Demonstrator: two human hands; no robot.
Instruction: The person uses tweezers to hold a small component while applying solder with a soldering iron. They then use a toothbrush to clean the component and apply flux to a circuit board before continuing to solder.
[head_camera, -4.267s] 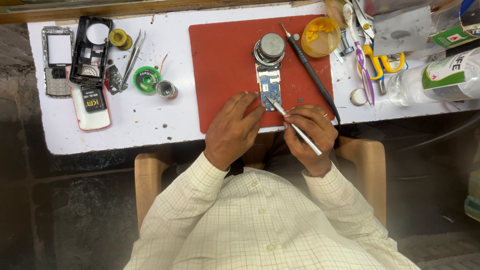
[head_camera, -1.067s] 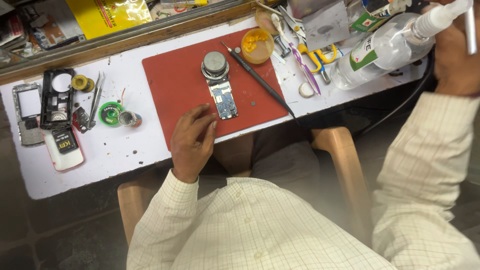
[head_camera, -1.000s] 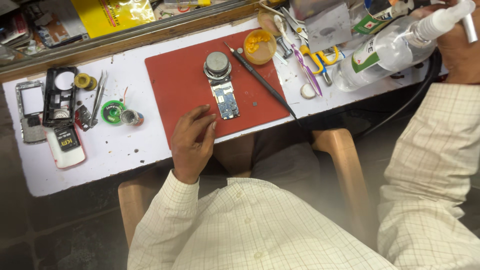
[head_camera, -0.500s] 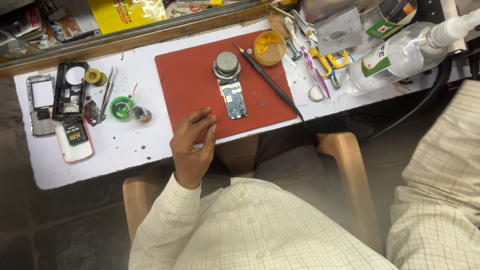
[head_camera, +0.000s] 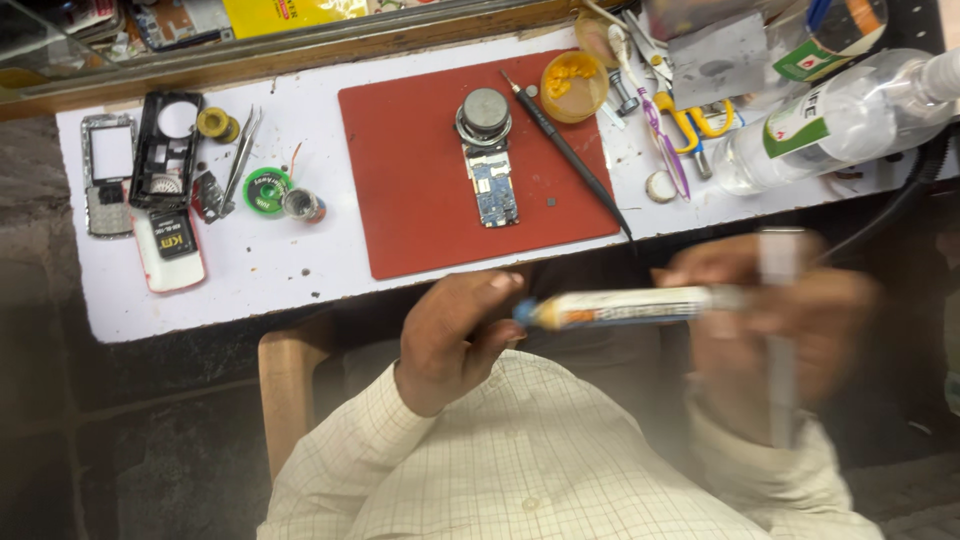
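Note:
My right hand (head_camera: 790, 330), blurred by motion, grips a white syringe-like tube (head_camera: 625, 308) held level in front of my chest, its blue tip pointing left. My left hand (head_camera: 458, 335) is right at that tip, fingers curled near it; whether they pinch it I cannot tell. Beyond both hands a small blue circuit board (head_camera: 492, 188) lies on the red mat (head_camera: 410, 170), with a round metal part (head_camera: 485, 113) just above it. A black pen-like tool (head_camera: 568, 155) lies slanted on the mat's right side.
On the white table (head_camera: 270, 270), left: phone shell parts (head_camera: 150, 170), tweezers (head_camera: 238, 160), a green solder reel (head_camera: 266, 189). Right: an orange paste tub (head_camera: 573, 85), yellow-handled scissors (head_camera: 690, 120), a clear plastic bottle (head_camera: 840, 120). A black cable (head_camera: 900, 200) hangs off the edge.
My right hand has come back from the far right with the white tube and now holds it before my chest. My left hand left the mat's edge and moved to the tube's tip.

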